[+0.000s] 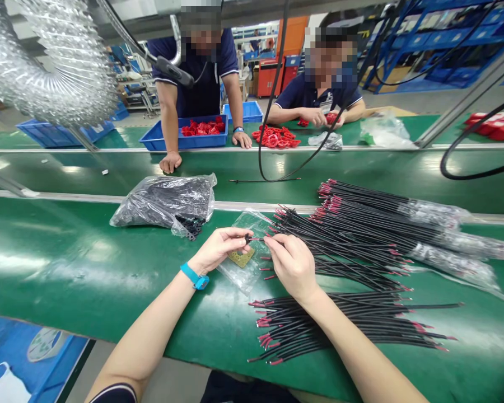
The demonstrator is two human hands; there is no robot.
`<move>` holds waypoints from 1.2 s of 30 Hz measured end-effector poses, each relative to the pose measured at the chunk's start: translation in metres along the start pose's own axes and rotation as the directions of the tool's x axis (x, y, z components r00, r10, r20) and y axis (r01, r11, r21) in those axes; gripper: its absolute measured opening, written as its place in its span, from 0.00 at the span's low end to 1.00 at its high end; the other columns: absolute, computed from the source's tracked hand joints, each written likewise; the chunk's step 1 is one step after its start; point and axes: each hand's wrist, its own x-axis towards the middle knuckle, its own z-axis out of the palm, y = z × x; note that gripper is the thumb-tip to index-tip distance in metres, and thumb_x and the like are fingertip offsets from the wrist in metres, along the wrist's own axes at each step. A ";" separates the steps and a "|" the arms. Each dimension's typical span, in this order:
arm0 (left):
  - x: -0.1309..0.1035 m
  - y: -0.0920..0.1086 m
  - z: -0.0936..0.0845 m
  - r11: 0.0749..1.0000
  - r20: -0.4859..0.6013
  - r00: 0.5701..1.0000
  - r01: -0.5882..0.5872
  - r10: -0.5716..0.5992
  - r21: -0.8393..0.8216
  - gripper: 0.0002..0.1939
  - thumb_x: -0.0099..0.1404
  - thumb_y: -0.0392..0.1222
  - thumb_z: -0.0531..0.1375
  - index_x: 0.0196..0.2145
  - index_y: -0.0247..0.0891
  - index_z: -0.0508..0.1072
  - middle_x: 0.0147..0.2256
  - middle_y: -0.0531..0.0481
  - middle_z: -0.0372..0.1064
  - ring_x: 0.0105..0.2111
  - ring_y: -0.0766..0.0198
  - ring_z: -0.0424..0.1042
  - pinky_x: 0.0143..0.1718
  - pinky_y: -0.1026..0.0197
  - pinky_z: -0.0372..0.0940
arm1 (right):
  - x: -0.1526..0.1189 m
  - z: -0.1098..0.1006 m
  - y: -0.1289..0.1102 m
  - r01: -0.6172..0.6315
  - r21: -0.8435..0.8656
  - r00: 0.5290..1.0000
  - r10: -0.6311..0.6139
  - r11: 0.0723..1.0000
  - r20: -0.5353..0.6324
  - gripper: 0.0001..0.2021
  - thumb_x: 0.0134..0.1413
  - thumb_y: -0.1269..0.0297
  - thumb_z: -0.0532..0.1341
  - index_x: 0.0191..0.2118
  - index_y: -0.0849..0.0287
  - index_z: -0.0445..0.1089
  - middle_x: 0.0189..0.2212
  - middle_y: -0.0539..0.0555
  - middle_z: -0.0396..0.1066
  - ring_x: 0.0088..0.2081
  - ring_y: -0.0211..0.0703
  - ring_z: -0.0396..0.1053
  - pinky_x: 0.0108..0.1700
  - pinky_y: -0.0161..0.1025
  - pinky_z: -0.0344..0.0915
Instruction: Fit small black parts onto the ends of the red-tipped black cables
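Note:
Between thumb and fingers, my left hand (229,244) pinches a small black plastic part (247,239). My right hand (293,264) grips a black cable (261,239) close to its red-tipped end, which meets the black part; whether it passes through cannot be made out. Beneath the hands lies a clear plastic bag (246,280) with a yellowish perforated piece (241,257) on it. To the right are loose black cables with red ends (340,240), and a nearer pile of similar cables (336,322) lies under my right forearm.
A clear bag of black parts (163,204) lies to the left. Bundled cables in plastic sleeves (445,240) rest at right. Across the bench, two people stand or sit near a blue bin (185,140) and red parts (277,136). A black cable loop (260,140) hangs in front.

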 end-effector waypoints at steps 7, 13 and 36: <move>0.000 -0.009 0.012 0.994 -0.063 0.996 -0.054 0.060 0.092 0.25 0.52 0.44 0.73 0.47 0.33 0.77 0.35 0.46 0.75 0.33 0.63 0.76 0.41 0.59 0.70 | -0.005 0.003 -0.001 0.070 0.020 0.994 -0.072 0.997 0.076 0.13 0.64 0.75 0.53 0.48 0.60 0.72 0.39 0.59 0.74 0.39 0.42 0.68 0.40 0.41 0.64; -0.002 -0.013 0.021 0.880 -0.048 0.943 -0.290 0.330 0.376 0.14 0.55 0.46 0.71 0.37 0.36 0.81 0.37 0.45 0.75 0.37 0.61 0.74 0.41 0.58 0.70 | -0.001 0.002 -0.004 -0.048 0.118 0.993 0.034 0.992 0.112 0.07 0.64 0.71 0.56 0.43 0.63 0.72 0.36 0.58 0.72 0.38 0.42 0.69 0.41 0.39 0.68; -0.006 -0.005 0.017 0.848 0.008 0.955 -0.267 0.297 0.458 0.13 0.56 0.47 0.70 0.35 0.35 0.80 0.36 0.44 0.74 0.35 0.62 0.73 0.37 0.60 0.70 | 0.000 -0.002 -0.008 -0.119 0.136 0.970 0.085 0.984 0.229 0.11 0.67 0.68 0.53 0.41 0.61 0.73 0.31 0.54 0.72 0.31 0.37 0.69 0.33 0.34 0.61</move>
